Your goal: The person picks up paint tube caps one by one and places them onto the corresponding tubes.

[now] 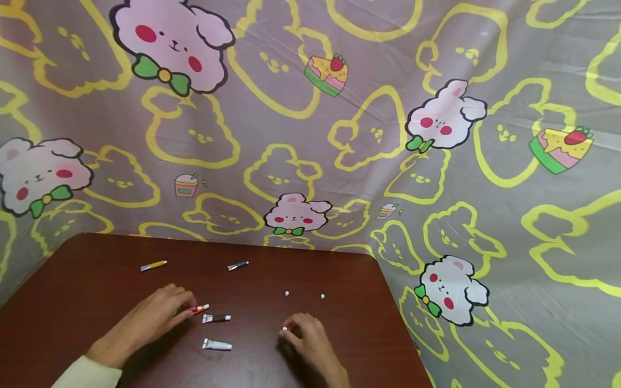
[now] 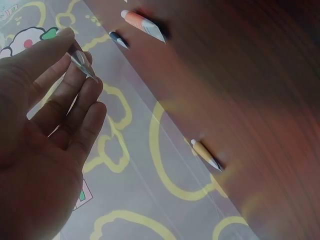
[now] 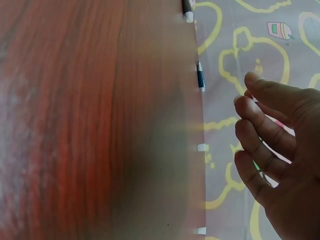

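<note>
My left hand (image 1: 160, 310) pinches a small paint tube (image 2: 82, 62) between thumb and fingers; its crimped silver end shows in the left wrist view, while the fingers cover most of its body. Close by those fingers, an orange paint tube (image 2: 143, 25) lies on the table. To the right of my left hand are a dark brown tube (image 1: 216, 318) and a white tube (image 1: 216, 345). Thumb and fingertips of my right hand (image 1: 310, 339) pinch a tiny white cap (image 1: 284, 328). Beyond that hand, two small white caps (image 1: 287, 293) stand on the table.
A yellow tube (image 1: 153, 265) and a dark blue tube (image 1: 238, 265) lie toward the back of the brown wooden table (image 1: 111, 253). Behind and to the right, a grey curtain (image 1: 291, 134) printed with cartoon animals borders the tabletop.
</note>
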`<state>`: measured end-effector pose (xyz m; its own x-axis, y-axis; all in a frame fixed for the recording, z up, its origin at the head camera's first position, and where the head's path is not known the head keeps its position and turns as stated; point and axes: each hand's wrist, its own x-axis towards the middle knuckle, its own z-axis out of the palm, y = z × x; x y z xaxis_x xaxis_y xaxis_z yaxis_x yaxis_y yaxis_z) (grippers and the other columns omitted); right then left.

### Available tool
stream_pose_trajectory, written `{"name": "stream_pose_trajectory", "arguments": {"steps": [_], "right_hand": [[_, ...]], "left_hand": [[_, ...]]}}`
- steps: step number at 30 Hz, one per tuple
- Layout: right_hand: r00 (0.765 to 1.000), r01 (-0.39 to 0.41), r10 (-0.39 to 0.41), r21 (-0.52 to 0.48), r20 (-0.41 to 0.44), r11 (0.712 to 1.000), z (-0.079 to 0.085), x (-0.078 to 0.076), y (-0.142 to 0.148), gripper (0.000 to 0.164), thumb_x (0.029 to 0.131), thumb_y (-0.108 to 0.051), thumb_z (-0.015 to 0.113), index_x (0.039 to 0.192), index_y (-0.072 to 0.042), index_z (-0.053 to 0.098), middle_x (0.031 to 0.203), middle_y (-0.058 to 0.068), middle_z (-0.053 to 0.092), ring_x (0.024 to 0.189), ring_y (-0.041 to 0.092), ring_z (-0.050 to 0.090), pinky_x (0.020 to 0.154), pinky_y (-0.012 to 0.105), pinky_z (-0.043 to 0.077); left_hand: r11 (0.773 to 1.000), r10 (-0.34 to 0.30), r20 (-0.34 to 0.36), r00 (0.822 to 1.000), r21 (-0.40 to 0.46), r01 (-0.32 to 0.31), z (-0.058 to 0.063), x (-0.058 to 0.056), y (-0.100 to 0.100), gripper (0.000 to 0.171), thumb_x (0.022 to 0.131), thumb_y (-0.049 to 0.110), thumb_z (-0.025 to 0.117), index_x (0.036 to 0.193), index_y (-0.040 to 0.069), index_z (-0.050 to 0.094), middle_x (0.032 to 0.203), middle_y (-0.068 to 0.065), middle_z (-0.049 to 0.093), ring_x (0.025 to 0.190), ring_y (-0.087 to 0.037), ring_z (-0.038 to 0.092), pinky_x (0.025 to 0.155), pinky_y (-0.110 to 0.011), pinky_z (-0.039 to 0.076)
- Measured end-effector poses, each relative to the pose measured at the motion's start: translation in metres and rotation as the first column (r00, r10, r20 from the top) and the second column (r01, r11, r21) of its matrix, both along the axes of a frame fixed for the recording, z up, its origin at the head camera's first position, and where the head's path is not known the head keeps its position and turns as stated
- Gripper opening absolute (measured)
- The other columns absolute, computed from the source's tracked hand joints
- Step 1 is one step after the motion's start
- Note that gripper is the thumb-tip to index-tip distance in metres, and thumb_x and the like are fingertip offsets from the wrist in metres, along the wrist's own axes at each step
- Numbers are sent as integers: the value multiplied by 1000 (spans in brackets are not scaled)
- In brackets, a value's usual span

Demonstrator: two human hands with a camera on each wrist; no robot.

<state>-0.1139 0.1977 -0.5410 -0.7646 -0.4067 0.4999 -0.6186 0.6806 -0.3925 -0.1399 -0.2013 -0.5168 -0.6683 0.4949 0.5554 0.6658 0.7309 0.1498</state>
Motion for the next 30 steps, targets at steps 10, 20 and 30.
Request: {"name": "stream_pose_trajectory", "arguments": {"steps": [10,20,30], "right_hand": [[1000,-13,13,-8,25,1000,2,0,-6,16,89,-18,89,96,-15,75,83,-8,72,76,10,64,75,21,49],[999,-22,22,-7,39,1000,1,1,-11,16,90,-19,88,96,-16,75,84,-8,73,78,0,59,76,20,49],[998,-39,40,-10,47,999,1,1,-15,16,90,-19,88,96,-15,75,83,-8,71,78,0,59,76,18,49]], "left_hand": [[999,-43,-14,999,8,43,-4,-2,6,32,77,16,95,89,28,68,85,18,65,80,-6,55,67,-31,51],[997,-77,-9,997,5,77,-5,-1,15,29,81,19,93,90,26,67,84,18,62,79,-4,52,66,-29,47],[995,-95,-13,995,28,95,-3,0,23,29,80,18,94,90,27,68,84,17,64,79,-2,51,65,-28,46]]}}
